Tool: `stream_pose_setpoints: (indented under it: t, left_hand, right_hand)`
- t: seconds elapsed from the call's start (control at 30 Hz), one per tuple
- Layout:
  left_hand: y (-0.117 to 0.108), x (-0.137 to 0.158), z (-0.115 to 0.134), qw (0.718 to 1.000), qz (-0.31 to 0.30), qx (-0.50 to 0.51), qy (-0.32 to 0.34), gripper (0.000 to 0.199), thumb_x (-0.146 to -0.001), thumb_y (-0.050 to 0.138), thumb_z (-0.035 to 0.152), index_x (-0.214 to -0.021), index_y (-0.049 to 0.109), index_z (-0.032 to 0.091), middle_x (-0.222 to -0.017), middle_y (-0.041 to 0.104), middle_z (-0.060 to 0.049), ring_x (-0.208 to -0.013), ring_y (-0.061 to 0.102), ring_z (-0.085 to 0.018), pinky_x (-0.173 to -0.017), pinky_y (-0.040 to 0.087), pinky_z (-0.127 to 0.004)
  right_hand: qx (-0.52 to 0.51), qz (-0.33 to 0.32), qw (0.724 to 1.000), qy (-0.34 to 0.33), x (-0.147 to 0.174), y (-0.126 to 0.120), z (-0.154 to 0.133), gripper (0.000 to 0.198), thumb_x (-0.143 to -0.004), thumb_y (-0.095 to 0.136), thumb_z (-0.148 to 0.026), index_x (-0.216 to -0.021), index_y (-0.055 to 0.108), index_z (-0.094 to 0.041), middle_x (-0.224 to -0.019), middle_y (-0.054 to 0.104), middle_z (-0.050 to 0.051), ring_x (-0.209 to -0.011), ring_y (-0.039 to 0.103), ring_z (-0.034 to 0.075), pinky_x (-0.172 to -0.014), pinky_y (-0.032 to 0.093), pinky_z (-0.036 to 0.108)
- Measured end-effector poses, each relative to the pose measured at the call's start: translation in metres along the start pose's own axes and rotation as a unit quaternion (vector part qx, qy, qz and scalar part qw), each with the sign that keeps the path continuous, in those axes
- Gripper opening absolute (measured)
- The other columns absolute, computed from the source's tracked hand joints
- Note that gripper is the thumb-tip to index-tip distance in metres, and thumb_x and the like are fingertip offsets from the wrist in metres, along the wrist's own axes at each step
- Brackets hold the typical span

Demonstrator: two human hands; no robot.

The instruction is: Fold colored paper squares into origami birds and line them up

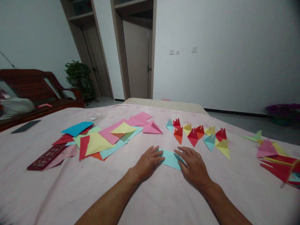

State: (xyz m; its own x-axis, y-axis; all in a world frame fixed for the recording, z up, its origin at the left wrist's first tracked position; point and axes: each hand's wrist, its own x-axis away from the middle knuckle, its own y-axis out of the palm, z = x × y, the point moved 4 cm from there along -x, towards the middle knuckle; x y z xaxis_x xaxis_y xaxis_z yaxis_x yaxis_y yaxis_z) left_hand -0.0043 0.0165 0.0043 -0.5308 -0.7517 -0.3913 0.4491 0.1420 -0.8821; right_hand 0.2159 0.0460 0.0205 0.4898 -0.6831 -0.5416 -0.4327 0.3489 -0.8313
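Note:
A light blue sheet of folded paper (172, 160) lies flat on the pink cloth between my two hands. My left hand (150, 162) rests on its left end, fingers stretched out and pointing forward. On the right end lies my right hand (192, 165), palm down with its fingers spread. Each hand's fingers cover part of the paper's edges. Beyond my right hand stand several small folded paper birds, among them a red one (193, 137) and a light blue one (210, 142). Ahead and to the left is a pink folded paper piece (152, 127).
Loose coloured sheets, including a yellow one (98, 144) and a blue one (77, 128), overlap at the left. A dark red patterned case (47, 157) and a phone-like dark slab (26, 126) lie farther left. More folded paper (276, 162) is heaped at the right edge.

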Motion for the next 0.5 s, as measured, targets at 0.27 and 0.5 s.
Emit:
stream_pose_setpoints:
  t: [0.27, 0.5]
  left_hand:
    - [-0.002, -0.002, 0.005, 1.0, -0.024, 0.001, -0.019, 0.04, -0.096, 0.046, 0.031, -0.136, 0.053, 0.026, -0.144, 0.052, -0.006, -0.137, 0.044, -0.021, -0.115, 0.033, -0.042]
    - [-0.005, -0.004, 0.006, 0.998, -0.048, -0.035, -0.034, 0.054, -0.096, 0.043, 0.048, -0.145, 0.04, 0.028, -0.153, 0.04, -0.009, -0.141, 0.036, -0.028, -0.114, 0.029, -0.05]
  right_hand:
    - [-0.014, -0.059, 0.997, -0.04, 0.0, 0.018, -0.006, 0.033, -0.093, 0.051, -0.029, -0.123, 0.064, -0.028, -0.13, 0.063, 0.005, -0.119, 0.056, 0.024, -0.101, 0.043, 0.045]
    - [-0.015, -0.038, 0.999, 0.014, -0.002, 0.023, 0.0, 0.032, -0.09, 0.05, -0.028, -0.117, 0.068, -0.024, -0.123, 0.066, 0.008, -0.114, 0.059, 0.026, -0.099, 0.046, 0.046]
